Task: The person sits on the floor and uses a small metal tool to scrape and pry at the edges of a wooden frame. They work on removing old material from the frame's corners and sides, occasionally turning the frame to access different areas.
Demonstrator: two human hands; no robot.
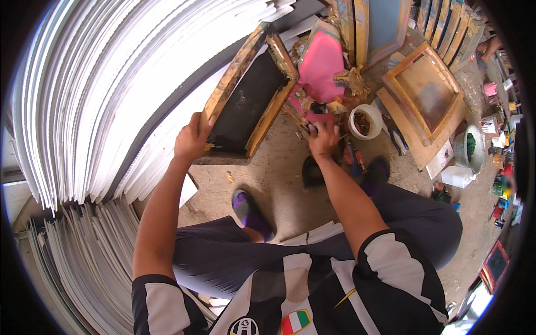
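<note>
My left hand (191, 139) grips the near left corner of a wooden screen-printing frame (228, 78). The frame is tilted up on its edge, with dark mesh (254, 97) inside and paint-stained wood. Low over the floor, my right hand (324, 139) has its fingers curled around something dark and small that I cannot make out. It is beside a heap of stained scraps (321, 106) in front of a pink-smeared panel (322, 61). Just right of this hand stands a white bucket (377, 118) with bits in its bottom.
Tall stacks of white sheets (106, 84) line the left. Pliers (398, 139) lie beyond the bucket, near another wooden frame (406, 106) on a brown board (427, 152). More frames (446, 28) stand at the back. A tub with green contents (475, 151) is at right, by paint containers.
</note>
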